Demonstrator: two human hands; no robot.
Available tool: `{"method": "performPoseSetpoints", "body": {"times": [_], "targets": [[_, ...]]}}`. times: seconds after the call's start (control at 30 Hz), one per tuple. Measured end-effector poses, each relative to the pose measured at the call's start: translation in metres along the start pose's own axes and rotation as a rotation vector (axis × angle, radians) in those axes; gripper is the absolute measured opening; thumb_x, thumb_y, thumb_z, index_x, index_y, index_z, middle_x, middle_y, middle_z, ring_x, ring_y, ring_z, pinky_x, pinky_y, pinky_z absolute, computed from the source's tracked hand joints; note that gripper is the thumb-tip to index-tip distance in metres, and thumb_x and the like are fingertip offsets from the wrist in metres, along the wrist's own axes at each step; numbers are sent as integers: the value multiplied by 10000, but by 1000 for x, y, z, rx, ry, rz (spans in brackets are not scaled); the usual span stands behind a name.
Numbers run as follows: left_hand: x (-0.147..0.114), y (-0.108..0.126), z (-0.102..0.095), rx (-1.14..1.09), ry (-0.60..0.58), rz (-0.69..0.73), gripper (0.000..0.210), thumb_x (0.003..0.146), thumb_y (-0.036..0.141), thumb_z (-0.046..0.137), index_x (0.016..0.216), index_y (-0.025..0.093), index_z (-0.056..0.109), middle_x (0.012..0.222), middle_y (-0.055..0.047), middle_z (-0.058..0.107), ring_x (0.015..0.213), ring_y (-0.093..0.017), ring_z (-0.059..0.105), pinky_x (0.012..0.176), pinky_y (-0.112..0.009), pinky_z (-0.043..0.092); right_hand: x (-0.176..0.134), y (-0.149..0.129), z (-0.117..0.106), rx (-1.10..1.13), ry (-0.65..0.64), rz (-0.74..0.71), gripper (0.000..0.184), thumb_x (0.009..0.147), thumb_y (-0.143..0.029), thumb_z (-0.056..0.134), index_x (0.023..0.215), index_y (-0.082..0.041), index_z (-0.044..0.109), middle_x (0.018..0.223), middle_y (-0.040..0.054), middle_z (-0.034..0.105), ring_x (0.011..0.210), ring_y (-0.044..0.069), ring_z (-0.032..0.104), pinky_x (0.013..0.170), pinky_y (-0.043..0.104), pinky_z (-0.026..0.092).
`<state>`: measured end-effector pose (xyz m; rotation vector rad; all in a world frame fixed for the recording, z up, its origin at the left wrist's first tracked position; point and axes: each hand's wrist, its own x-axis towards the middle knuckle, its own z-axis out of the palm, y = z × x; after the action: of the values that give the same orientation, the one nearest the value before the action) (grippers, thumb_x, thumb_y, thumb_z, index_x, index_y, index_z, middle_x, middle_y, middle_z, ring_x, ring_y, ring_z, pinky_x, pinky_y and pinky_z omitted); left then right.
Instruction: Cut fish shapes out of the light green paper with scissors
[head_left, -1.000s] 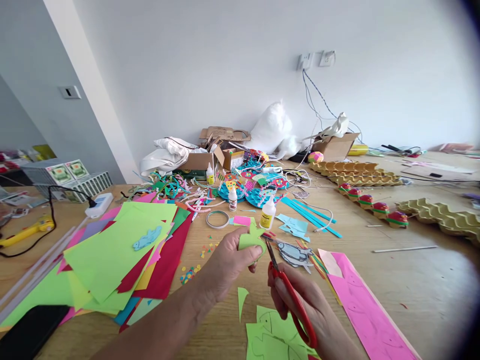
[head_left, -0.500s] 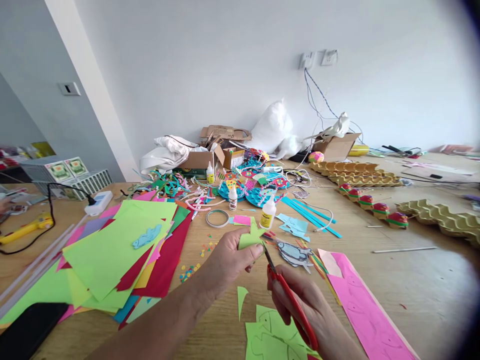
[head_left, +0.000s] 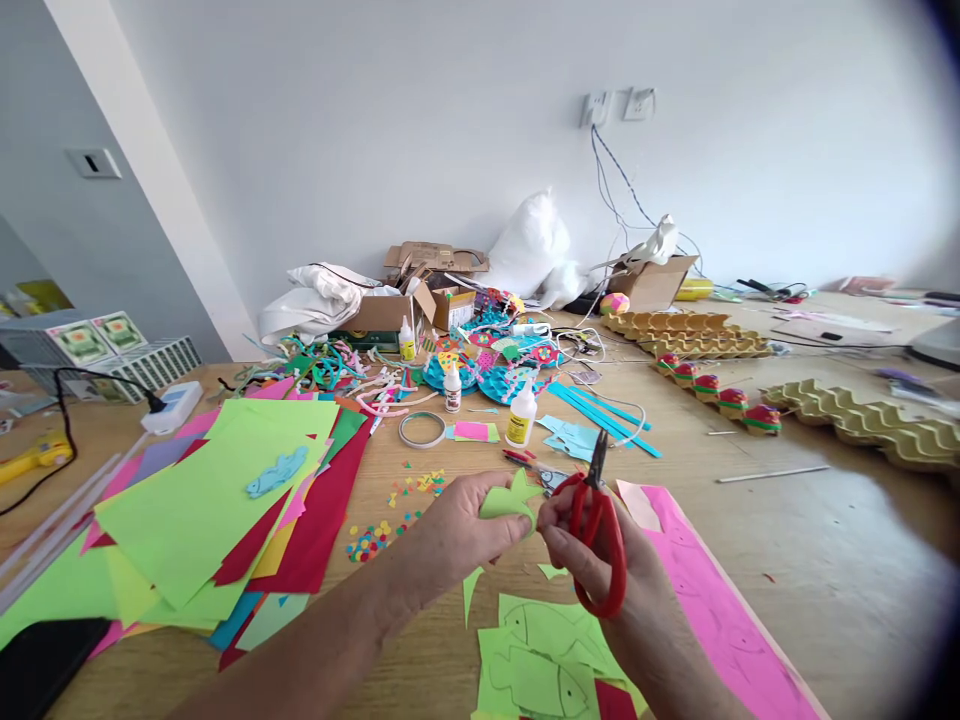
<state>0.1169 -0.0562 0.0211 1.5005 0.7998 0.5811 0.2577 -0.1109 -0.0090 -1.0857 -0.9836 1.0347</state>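
Between the thumb and fingers of my left hand (head_left: 469,520) is a light green paper cutout (head_left: 514,502) with a pointed, tail-like end. My right hand (head_left: 600,560) grips red-handled scissors (head_left: 600,530), their dark blades pointing up and away from the paper. Its fingertips are close to the cutout's right edge; whether they touch it I cannot tell. Below my hands lie green sheets (head_left: 536,650) with fish outlines drawn on them. A thin green offcut (head_left: 470,595) and a smaller green scrap (head_left: 552,571) rest on the table nearby.
Coloured paper sheets (head_left: 217,500) are piled at the left, a blue paper fish (head_left: 277,472) on top. Ahead stand a glue bottle (head_left: 520,415) and a tape roll (head_left: 421,430). To the right are a pink sheet (head_left: 720,600) and egg-carton strips (head_left: 855,425).
The scissors have come away from the green cutout and turned, blades now upward. A small green scrap has appeared on the table below my hands. The view has shifted slightly right.
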Motion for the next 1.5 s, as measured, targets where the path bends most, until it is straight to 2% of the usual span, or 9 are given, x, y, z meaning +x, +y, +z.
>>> {"method": "performPoseSetpoints", "body": {"times": [0.2, 0.4, 0.57, 0.8, 0.93, 1.03, 1.27, 1.37, 1.5], "targets": [[-2, 1, -2, 80, -135, -33, 71, 734, 240, 510, 740, 170, 520, 599, 66, 384, 540, -71, 331, 505, -205, 259, 3, -2, -5, -11, 45, -40, 185, 697, -279, 699, 796, -226, 552, 695, -42, 592, 495, 84, 449, 415, 198, 351], [-1, 2, -6, 219, -190, -74, 92, 740, 250, 505, 699, 175, 470, 596, 65, 370, 548, -78, 332, 505, -219, 249, 7, -5, -8, -116, 15, -64, 165, 678, -248, 687, 738, -209, 538, 638, -35, 601, 505, 99, 478, 431, 206, 386], [2, 0, -12, 223, -99, 8, 127, 769, 275, 484, 701, 168, 480, 621, 56, 371, 586, -82, 343, 537, -215, 274, 8, -5, -8, -135, 28, -49, 157, 692, -256, 663, 755, -214, 525, 638, -40, 591, 498, 101, 470, 424, 210, 383], [3, -2, -15, 11, -18, 52, 163, 780, 333, 524, 763, 172, 509, 674, 32, 496, 609, -87, 446, 573, -210, 368, 8, 0, -8, -167, 3, 47, 184, 654, -246, 674, 757, -205, 527, 604, -44, 545, 492, 104, 468, 443, 221, 391], [3, -3, -11, -162, 22, 106, 220, 783, 381, 533, 860, 178, 494, 700, 20, 529, 596, -87, 471, 573, -219, 385, 7, -1, -5, -94, 110, 19, 202, 671, -261, 668, 791, -204, 515, 597, -42, 535, 474, 104, 458, 411, 221, 362], [3, -5, -6, -173, 10, 95, 251, 778, 399, 526, 840, 157, 517, 684, 11, 523, 600, -89, 470, 574, -224, 382, 5, -2, -1, -35, 167, 1, 219, 672, -277, 689, 771, -202, 509, 584, -48, 524, 483, 99, 450, 424, 215, 355], [8, -7, 0, -81, 104, 115, 155, 707, 290, 542, 639, 157, 501, 570, 40, 449, 534, -78, 400, 527, -218, 358, 1, 0, 0, -85, 57, 76, 217, 709, -328, 662, 806, -208, 509, 654, -36, 541, 509, 103, 452, 432, 213, 348], [8, -1, -9, -128, 97, 102, 139, 679, 284, 548, 643, 150, 531, 603, 22, 505, 560, -88, 458, 545, -222, 406, 0, -3, -3, -204, -96, 82, 215, 774, -400, 583, 738, -202, 505, 601, -33, 516, 506, 112, 446, 456, 226, 361], [4, 11, -26, -187, 121, 76, 141, 667, 277, 568, 697, 140, 558, 652, -8, 573, 616, -113, 533, 573, -247, 474, -1, -6, -4, -364, -288, 83, 370, 830, -480, 431, 578, -209, 433, 475, -36, 459, 459, 118, 411, 446, 232, 335]]}}
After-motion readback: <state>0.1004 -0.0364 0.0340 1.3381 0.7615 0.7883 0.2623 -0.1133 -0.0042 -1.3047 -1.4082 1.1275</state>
